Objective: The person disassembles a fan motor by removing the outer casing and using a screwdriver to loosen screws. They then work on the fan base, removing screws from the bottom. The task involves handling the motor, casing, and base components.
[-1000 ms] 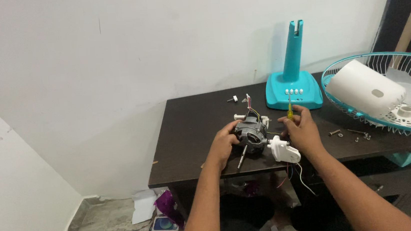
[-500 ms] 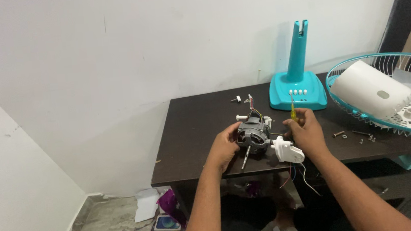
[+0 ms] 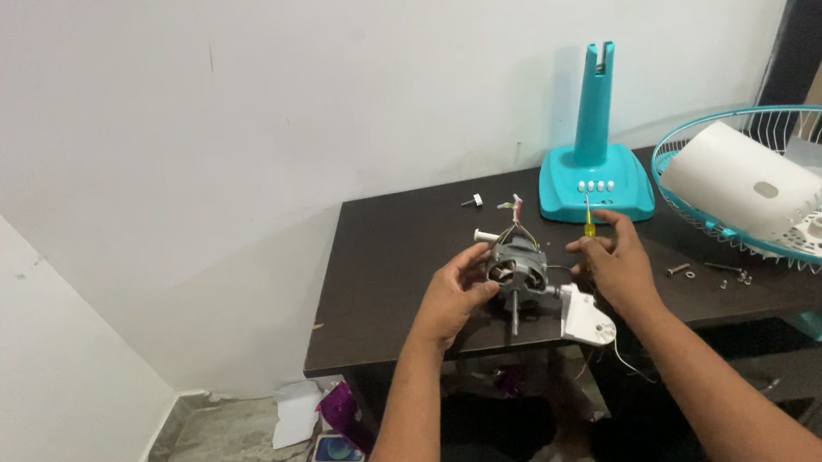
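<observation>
A grey fan motor (image 3: pixel 519 273) with a shaft and wires rests on the dark table (image 3: pixel 384 264), and my left hand (image 3: pixel 457 295) grips its left side. A white plastic bracket (image 3: pixel 585 315) hangs off the motor's right side near the table's front edge. My right hand (image 3: pixel 615 262) holds a small screwdriver with a yellow handle (image 3: pixel 588 226), tip pointing up, just right of the motor.
A teal fan base with an upright column (image 3: pixel 596 168) stands behind my hands. A teal wire fan guard (image 3: pixel 774 141) at right holds a white motor cover (image 3: pixel 738 179). Loose screws (image 3: pixel 726 271) lie on the table. Papers and clutter (image 3: pixel 300 433) cover the floor at left.
My view has shifted slightly, and my right hand with the screwdriver has drawn a little away from the motor. My left hand stays on the motor.
</observation>
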